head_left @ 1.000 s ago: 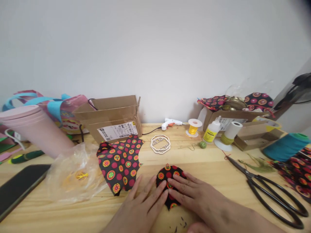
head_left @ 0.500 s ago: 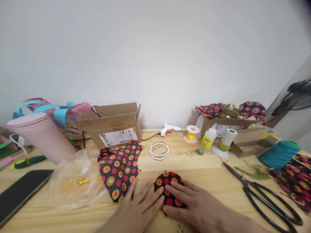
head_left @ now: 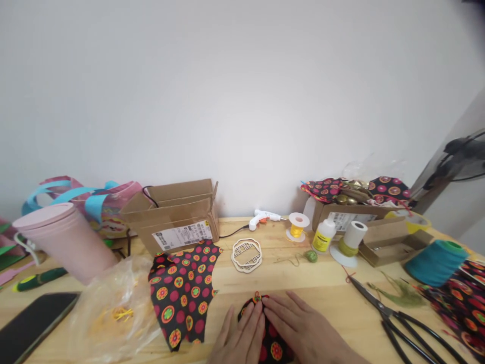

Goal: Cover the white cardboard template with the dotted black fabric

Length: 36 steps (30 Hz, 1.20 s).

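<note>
A black rounded fabric piece (head_left: 273, 348) with red and orange flower prints lies on the wooden table at the bottom centre, a small loop at its top. Flat across its left side rests my left hand (head_left: 242, 334), fingers stretched out. My right hand (head_left: 303, 326) lies over its upper right part, fingers extended, the fingertips of both hands almost meeting. Much of the piece is covered by the hands. A larger cut scrap of the same fabric (head_left: 185, 298) is left of my left hand. Beyond the hands sits a pale wooden lattice frame (head_left: 247, 256).
Black-handled scissors (head_left: 384, 309) and a teal thread cone (head_left: 435, 264) are at right. A glue bottle (head_left: 324, 236), yellow thread spool (head_left: 297, 227) and white glue gun (head_left: 261, 218) stand behind. Left are a cardboard box (head_left: 172, 217), plastic bag (head_left: 109, 308), pink tumbler (head_left: 68, 242) and phone (head_left: 38, 326).
Both hands have shifted toward the top of the rounded piece, and their fingertips have come closer together. The camera has tilted up, so everything sits lower in view.
</note>
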Available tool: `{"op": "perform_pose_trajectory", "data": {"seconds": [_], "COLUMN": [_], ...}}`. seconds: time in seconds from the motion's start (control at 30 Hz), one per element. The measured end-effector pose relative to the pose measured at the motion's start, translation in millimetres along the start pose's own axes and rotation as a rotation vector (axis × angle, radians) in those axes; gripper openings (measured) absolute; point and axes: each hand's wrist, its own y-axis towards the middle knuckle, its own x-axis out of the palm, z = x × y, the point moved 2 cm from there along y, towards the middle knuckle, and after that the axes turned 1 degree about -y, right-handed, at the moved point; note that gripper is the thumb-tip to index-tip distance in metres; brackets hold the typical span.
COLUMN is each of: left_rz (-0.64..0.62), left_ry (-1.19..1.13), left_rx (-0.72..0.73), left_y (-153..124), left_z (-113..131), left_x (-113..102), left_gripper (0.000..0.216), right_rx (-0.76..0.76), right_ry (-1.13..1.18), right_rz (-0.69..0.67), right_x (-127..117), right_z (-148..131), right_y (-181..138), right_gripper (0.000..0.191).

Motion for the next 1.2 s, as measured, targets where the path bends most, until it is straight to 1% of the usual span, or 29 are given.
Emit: {"op": "perform_pose_trajectory", "data": {"seconds": [0.1, 0.27, 0.4, 0.43, 0.53, 0.63, 0.7, 0.8, 0.87, 0.97, 1.0, 1.1, 1.2], "left_rz": [-0.005, -0.015, -0.054, -0.082, -0.176, -0.221, -0.239, -0.255, -0.248, -0.223, -0.219, -0.222, -0.239], "left_ry": [-0.014, -0.011, -0.046, -0.071, -0.146, -0.17, -0.168, -0.168, -0.177, -0.183, -0.18, -0.156, -0.142], "left_rx": [0.02, 0.014, -0.037, -0.062, -0.192, -0.294, -0.299, -0.275, -0.22, -0.155, -0.155, -0.215, -0.251], "left_y": [1, 4, 7, 8, 8, 7, 7, 10, 14, 19, 19, 16, 13], "left_z": [-2, -4, -4, -3, 2, 8, 9, 5, 0, -4, -4, 1, 3], "left_x": [-2, -4, -2, 0, 6, 11, 12, 8, 2, -3, -3, 2, 6], "left_gripper": [0.04, 0.036, 0.035, 0.036, 0.038, 0.038, 0.041, 0.044, 0.043, 0.04, 0.039, 0.039, 0.042], "right_rx": [-0.003, -0.002, 0.051, 0.061, 0.051, 0.052, 0.041, 0.039, 0.046, 0.05, 0.054, 0.071, 0.084], "right_ry": [0.025, 0.079, 0.102, 0.099, 0.082, 0.08, 0.094, 0.102, 0.1, 0.089, 0.083, 0.077, 0.097], "right_rz": [0.009, 0.008, 0.145, 0.155, 0.093, 0.113, 0.138, 0.17, 0.182, 0.16, 0.147, 0.102, 0.098], "right_x": [-4, 0, 1, 1, 4, 5, 5, 3, 2, 0, -1, -3, -6], "right_z": [4, 10, 11, 11, 11, 13, 13, 12, 10, 8, 8, 7, 5], "right_y": [2, -2, -10, -10, -7, -4, -3, -5, -6, -6, -6, -5, -5], "right_gripper": [0.071, 0.074, 0.062, 0.06, 0.062, 0.062, 0.063, 0.065, 0.066, 0.067, 0.067, 0.068, 0.069]}}
